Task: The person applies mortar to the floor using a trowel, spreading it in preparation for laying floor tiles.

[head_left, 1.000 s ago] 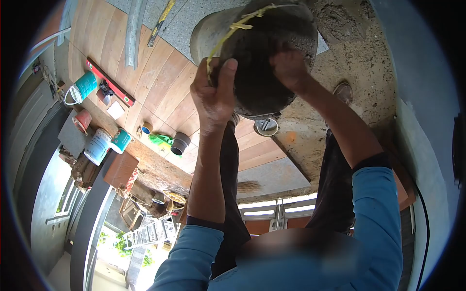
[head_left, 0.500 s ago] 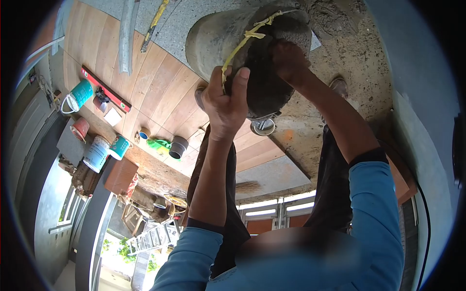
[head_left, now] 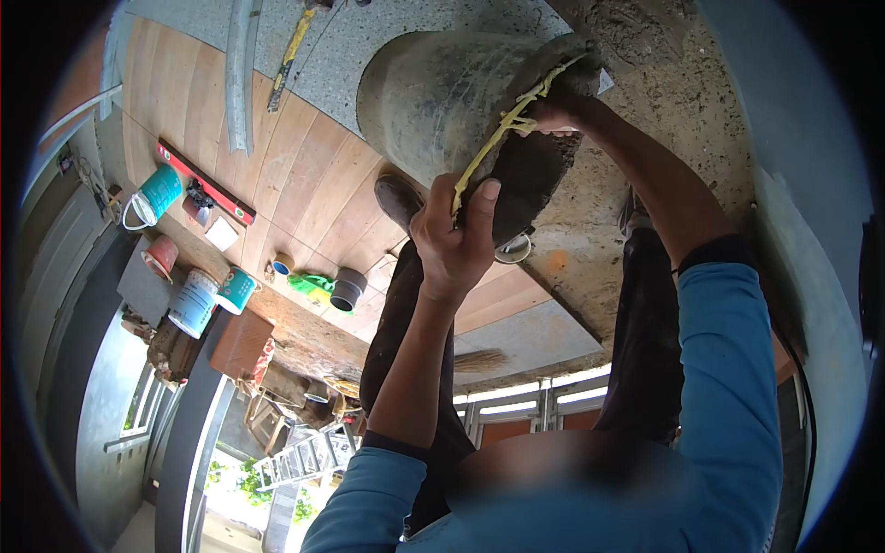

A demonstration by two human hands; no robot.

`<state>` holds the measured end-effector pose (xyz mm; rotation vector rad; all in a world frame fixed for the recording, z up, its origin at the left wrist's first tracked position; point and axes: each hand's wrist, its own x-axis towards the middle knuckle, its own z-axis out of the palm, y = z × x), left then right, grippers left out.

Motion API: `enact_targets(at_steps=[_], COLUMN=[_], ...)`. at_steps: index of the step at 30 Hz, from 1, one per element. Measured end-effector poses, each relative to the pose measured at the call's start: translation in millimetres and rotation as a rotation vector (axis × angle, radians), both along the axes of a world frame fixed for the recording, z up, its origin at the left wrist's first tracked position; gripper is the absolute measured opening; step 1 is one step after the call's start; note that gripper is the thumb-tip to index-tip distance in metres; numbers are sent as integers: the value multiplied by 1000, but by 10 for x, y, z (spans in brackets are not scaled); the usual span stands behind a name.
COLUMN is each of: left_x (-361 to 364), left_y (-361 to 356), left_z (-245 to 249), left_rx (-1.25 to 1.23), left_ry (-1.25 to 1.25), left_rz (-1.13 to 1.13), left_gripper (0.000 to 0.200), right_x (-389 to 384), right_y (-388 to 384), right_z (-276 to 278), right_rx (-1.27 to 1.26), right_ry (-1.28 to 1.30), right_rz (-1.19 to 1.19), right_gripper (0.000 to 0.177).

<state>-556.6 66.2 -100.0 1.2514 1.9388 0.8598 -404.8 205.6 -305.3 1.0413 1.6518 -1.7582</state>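
A worn grey bucket point(head_left: 433, 101) is tipped on its side, its dark mouth turned toward me. Dark, wet-looking material point(head_left: 535, 175) coats the inside. A yellow cord point(head_left: 489, 143) runs along the rim. My left hand point(head_left: 456, 235) is closed on the near rim, thumb inside and fingers outside by the cord. At the far part of the mouth is my right hand point(head_left: 556, 115), its fingers curled just inside the rim below the cord. What those fingers hold, if anything, is hidden.
Wet mud-like mix point(head_left: 636, 37) lies on the rough floor beyond the bucket. Behind the mouth a small pail point(head_left: 513, 249) partly shows. A red spirit level point(head_left: 205, 182), a teal bucket point(head_left: 159, 192) and a dark pipe piece point(head_left: 348, 288) are at left. A grey wall point(head_left: 784, 184) stands at right.
The bucket's mouth has swung more side-on and its outer wall shows more. My right hand has shifted from deep in the mouth toward the rim and cord. My left hand keeps its hold.
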Motion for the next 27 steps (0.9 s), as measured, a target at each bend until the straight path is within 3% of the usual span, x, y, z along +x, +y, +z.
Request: enact_targets(at_steps=[3,7,19,21,23,27], left_x=[9,-11,-71,-89,-134,-169], left_y=[-71,-58,103,139,134,186], left_z=[-49,-37,45,115,11,60], left_rx=[3,-17,-7,-83,19,-22], left_ry=[-3,-19,-148,-228,-228,-142], left_rz=[-8,18,302,361,366,399], left_gripper=[20,20,22,19,20,28], right_x=[-45,-57,88,263,472,1012], right_y=[-49,-173,-231,-215,-212,-231], right_z=[-28,-167,567,738,956,1243], right_rx=[-66,-126,-237,-238,-155,-189], right_ry=[87,36,156,144,184,138], right_rz=[70,-32,-233,-267,-309,-483], right_gripper=[29,33,27,27,21,18])
